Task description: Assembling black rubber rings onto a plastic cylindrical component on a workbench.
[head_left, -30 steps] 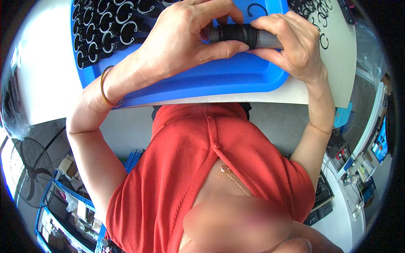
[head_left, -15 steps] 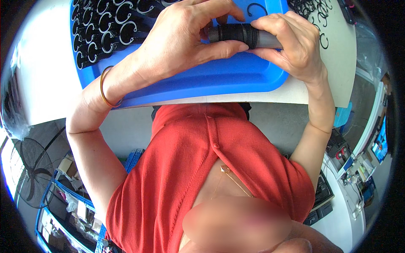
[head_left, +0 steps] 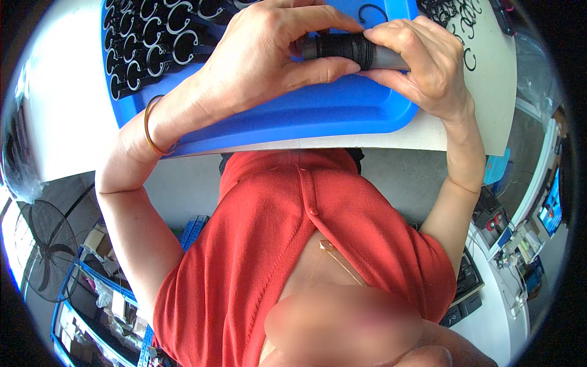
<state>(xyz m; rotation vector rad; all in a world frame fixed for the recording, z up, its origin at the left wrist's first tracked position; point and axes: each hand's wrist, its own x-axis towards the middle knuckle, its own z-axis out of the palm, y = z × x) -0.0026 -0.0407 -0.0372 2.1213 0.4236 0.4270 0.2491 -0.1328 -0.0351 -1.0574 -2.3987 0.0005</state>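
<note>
Over a blue tray (head_left: 318, 119), a grey-black rod (head_left: 390, 59) lies crosswise between my hands, with a stack of thin black rings (head_left: 351, 50) around it. My left hand (head_left: 278, 52) is closed about its left part, the thumb along the near side and a finger stretched over the far side to the rings' right end. The right end of the rod sits pinched in my right hand (head_left: 425, 67), whose fingertips touch the edge of the rings. Part of the rod's left end is hidden by my left fingers. A single black open ring (head_left: 371, 12) lies in the tray beyond the rings.
Rows of black C-shaped rings (head_left: 156, 52) fill the tray's left side. Loose black open rings (head_left: 468, 24) are scattered on the white table (head_left: 489, 98) at the right. A fan (head_left: 47, 248) stands at the lower left, near blue shelving (head_left: 107, 278).
My left finger has stretched to the right, over the far side of the rings, nearer my right fingertips. My right hand and the rod look almost still.
</note>
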